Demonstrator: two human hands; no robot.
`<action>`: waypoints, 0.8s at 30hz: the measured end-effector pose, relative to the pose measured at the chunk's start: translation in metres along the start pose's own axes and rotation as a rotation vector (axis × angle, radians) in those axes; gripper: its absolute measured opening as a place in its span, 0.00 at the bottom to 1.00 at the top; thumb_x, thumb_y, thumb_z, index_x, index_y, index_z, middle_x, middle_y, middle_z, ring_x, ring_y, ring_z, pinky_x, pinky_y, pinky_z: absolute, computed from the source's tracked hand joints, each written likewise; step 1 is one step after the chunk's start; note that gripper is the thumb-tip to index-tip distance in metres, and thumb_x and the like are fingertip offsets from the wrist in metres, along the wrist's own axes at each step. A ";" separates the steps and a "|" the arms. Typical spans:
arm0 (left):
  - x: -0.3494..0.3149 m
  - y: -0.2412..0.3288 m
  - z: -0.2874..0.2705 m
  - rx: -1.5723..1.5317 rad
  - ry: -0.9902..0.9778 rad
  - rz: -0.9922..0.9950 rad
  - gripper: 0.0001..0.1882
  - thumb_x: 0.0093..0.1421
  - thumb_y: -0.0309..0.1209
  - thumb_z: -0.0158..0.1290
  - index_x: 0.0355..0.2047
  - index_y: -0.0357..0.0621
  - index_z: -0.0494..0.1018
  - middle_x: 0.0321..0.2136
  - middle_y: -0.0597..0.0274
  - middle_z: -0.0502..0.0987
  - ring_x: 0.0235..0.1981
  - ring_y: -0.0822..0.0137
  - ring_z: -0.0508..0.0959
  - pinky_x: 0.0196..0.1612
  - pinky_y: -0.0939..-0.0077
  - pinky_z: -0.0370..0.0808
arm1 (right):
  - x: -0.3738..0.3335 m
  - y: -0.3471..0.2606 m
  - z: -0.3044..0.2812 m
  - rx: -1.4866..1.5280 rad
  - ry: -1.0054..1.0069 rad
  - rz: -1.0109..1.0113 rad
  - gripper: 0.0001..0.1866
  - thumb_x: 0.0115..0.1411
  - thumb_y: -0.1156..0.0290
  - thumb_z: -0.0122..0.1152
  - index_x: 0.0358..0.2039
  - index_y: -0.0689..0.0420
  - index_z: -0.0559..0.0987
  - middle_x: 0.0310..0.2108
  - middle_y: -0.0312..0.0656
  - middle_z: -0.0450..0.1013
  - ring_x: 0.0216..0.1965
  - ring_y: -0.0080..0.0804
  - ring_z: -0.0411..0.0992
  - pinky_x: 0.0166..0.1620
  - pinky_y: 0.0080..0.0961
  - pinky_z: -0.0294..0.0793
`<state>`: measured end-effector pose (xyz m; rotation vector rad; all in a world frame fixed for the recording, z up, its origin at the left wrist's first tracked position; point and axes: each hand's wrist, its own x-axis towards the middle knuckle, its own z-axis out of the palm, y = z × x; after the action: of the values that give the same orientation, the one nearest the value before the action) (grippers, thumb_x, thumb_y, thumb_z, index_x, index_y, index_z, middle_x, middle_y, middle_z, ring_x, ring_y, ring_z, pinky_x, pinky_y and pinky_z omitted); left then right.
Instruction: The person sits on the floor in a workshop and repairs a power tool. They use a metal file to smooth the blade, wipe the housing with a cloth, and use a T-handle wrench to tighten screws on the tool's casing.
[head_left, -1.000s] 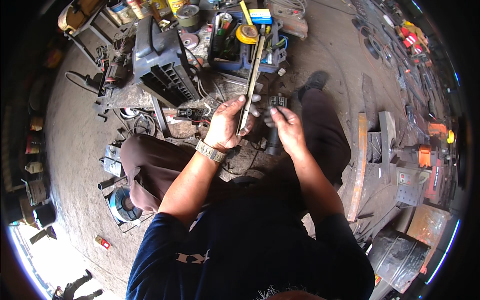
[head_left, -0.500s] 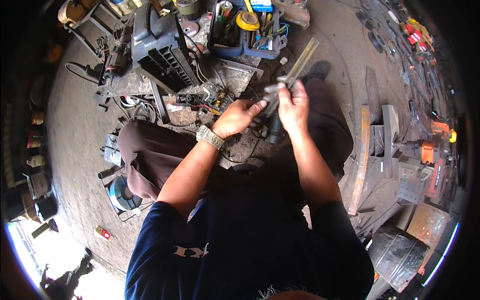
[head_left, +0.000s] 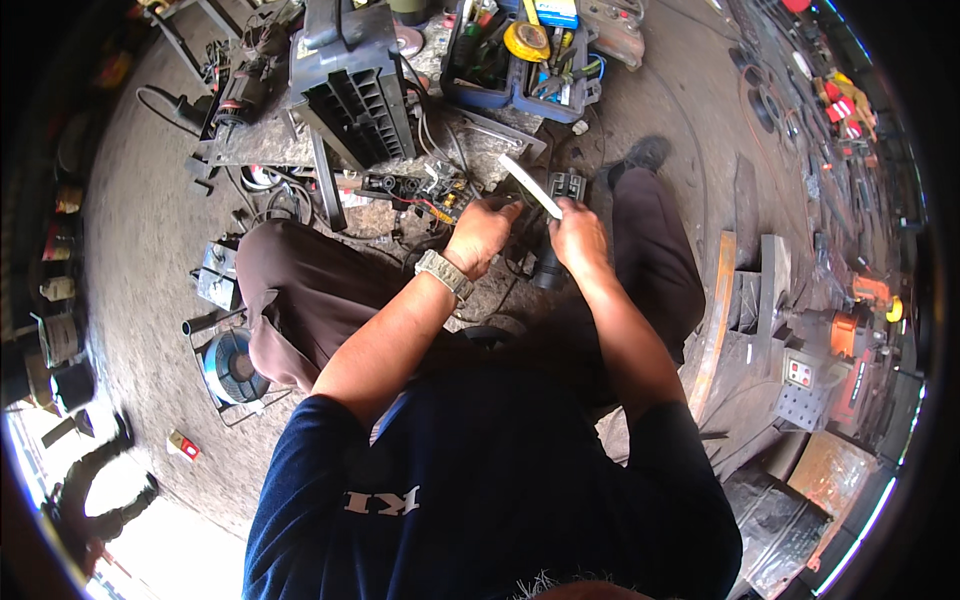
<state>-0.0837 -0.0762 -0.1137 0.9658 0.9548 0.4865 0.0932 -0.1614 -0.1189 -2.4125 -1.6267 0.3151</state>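
In my right hand (head_left: 580, 238), thumb and fingers pinch the lower end of a long flat metal strip (head_left: 527, 183). The strip slants up and to the left and shines almost white. My left hand (head_left: 480, 236) is closed just left of it, thumb toward the strip; anything inside its fingers is hidden. Beneath and between the hands lies a dark cylindrical tool part (head_left: 547, 270). A grey metal fitting (head_left: 568, 185) shows just beyond my right hand. To the left of my left hand is an opened device with exposed wiring and yellowish parts (head_left: 440, 195).
A black plastic-cased machine (head_left: 355, 100) stands at the far left, cables beside it. Behind the hands sits an open blue toolbox (head_left: 520, 100) with a yellow tape measure (head_left: 527, 41). A wire spool (head_left: 235, 367) is by my left knee; a long flat bar (head_left: 714, 320) lies at right.
The strip has swung from pointing up-right to pointing up-left in my right hand. My left hand has drawn slightly apart from my right. The whole view has shifted a little.
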 end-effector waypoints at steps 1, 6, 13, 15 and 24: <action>-0.003 0.004 0.001 -0.038 0.005 0.005 0.24 0.69 0.36 0.58 0.54 0.25 0.76 0.44 0.49 0.84 0.42 0.66 0.81 0.46 0.71 0.77 | -0.004 -0.005 -0.011 0.080 0.050 0.019 0.18 0.61 0.68 0.66 0.52 0.56 0.80 0.44 0.54 0.80 0.44 0.57 0.80 0.48 0.47 0.81; -0.022 0.050 0.014 -0.400 -0.100 0.123 0.20 0.69 0.32 0.59 0.55 0.29 0.76 0.45 0.56 0.84 0.44 0.72 0.80 0.49 0.78 0.76 | -0.019 -0.045 -0.079 0.641 -0.011 0.131 0.23 0.63 0.64 0.71 0.53 0.64 0.81 0.43 0.53 0.83 0.42 0.34 0.83 0.45 0.30 0.80; -0.035 0.092 0.004 -0.366 -0.147 0.329 0.06 0.66 0.26 0.62 0.42 0.39 0.82 0.38 0.66 0.84 0.39 0.77 0.80 0.46 0.81 0.76 | -0.040 -0.062 -0.077 1.074 -0.132 -0.031 0.17 0.69 0.69 0.64 0.55 0.64 0.78 0.32 0.35 0.79 0.29 0.16 0.75 0.36 0.18 0.76; -0.038 0.093 0.004 -0.330 -0.136 0.388 0.06 0.65 0.25 0.63 0.42 0.39 0.82 0.38 0.66 0.84 0.39 0.77 0.80 0.45 0.81 0.76 | -0.043 -0.062 -0.074 1.214 -0.185 -0.065 0.16 0.72 0.70 0.59 0.56 0.63 0.77 0.32 0.35 0.79 0.30 0.18 0.75 0.36 0.19 0.76; -0.042 0.094 0.005 -0.423 -0.220 0.343 0.09 0.67 0.27 0.62 0.46 0.38 0.81 0.34 0.66 0.83 0.32 0.78 0.80 0.37 0.81 0.78 | -0.045 -0.069 -0.066 1.594 -0.314 -0.101 0.16 0.75 0.70 0.54 0.57 0.66 0.75 0.35 0.41 0.79 0.32 0.26 0.77 0.39 0.24 0.79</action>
<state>-0.0961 -0.0606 -0.0125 0.7766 0.4592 0.8159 0.0351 -0.1819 -0.0334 -1.0416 -0.8288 1.3458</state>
